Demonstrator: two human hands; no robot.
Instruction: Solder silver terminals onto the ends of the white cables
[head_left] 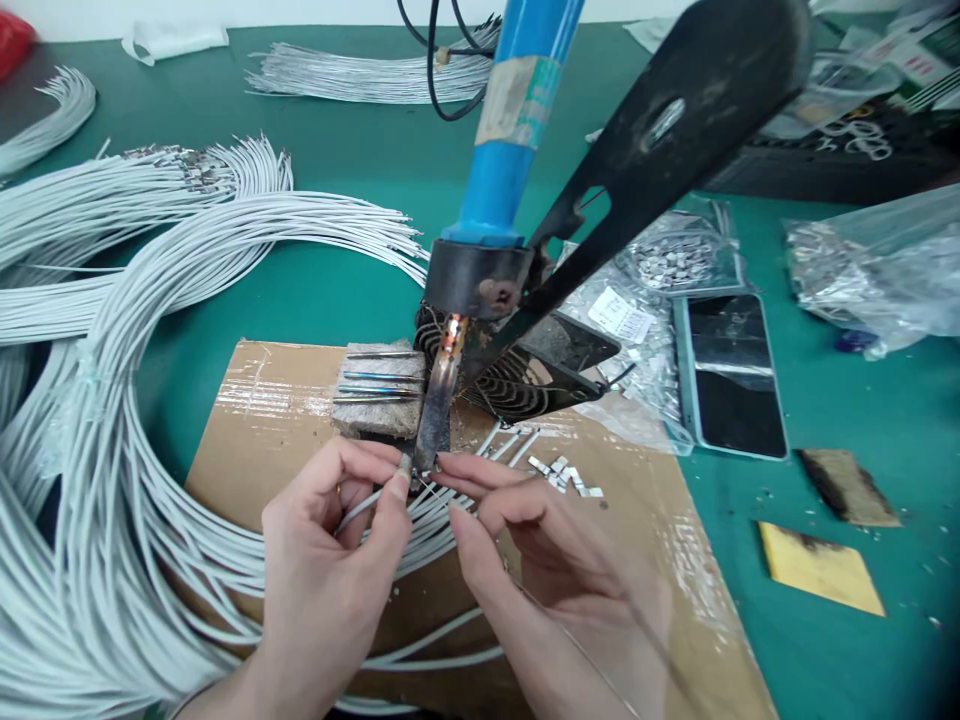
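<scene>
A person's two bare hands meet beneath the tip of a blue-handled soldering iron (495, 190) at a green desk (825, 400). The left hand (330, 550) has its grip closed, thumb against forefinger, pinching a white cable (357, 511) close to its end, just beside the iron's dark tip. The right hand (540, 560) has its grip drawn nearly together on a thin wire (574, 640) that trails back across the palm side; the spot where cable, wire and iron come together (largely hidden by the fingertips) is too small to tell whether they touch.

A black bracket (660, 140) carries the iron, angled downward over a sheet of cardboard (240, 430). Beside the tip stands a grey block (379, 412) bearing slim metal rods, with a black fan (510, 385) on the other side. Small metal pieces (566, 477) lie scattered on the cardboard near the right hand's fingers. A thick bundle of white cables (97, 470) curves across the left of the frame, while a phone (735, 375), a yellow sponge (821, 567) and a scorched brown pad (849, 487) lie at right.
</scene>
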